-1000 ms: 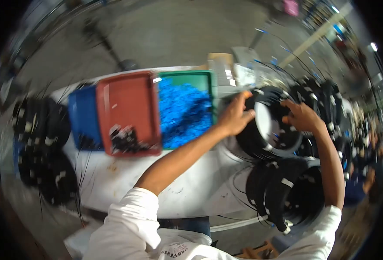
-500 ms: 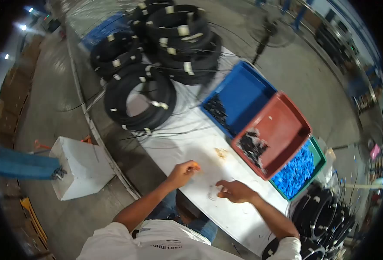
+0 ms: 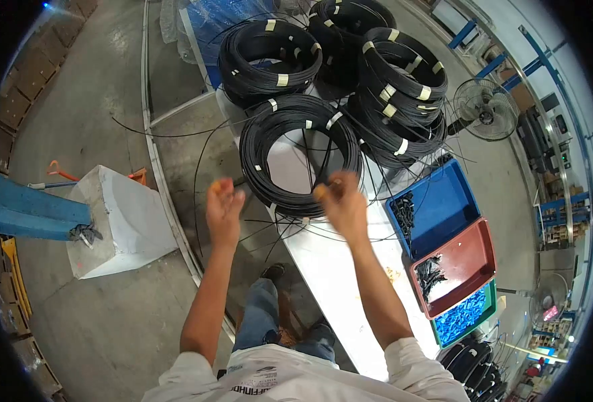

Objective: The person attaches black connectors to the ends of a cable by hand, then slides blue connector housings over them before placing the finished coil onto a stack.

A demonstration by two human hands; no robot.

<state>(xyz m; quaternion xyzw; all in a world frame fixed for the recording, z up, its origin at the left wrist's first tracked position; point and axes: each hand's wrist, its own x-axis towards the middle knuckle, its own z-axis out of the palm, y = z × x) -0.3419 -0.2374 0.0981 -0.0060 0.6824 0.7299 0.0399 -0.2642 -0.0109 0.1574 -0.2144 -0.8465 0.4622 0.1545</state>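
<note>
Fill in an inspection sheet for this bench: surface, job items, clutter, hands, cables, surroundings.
Surface: white table, brownish marks by the right forearm.
Job items: nearest black coil lies flat, banded with pale tape; more coils stacked behind.
Clutter: blue tray and red tray hold black pieces; green tray holds blue pieces.
Hands: left hand beside the coil, nothing seen in it; right hand over its near edge, blurred, contact unclear.
Cables: loose black strands stick out past the table edge.
Surroundings: fan beyond the table; white block on the floor, left.
</note>
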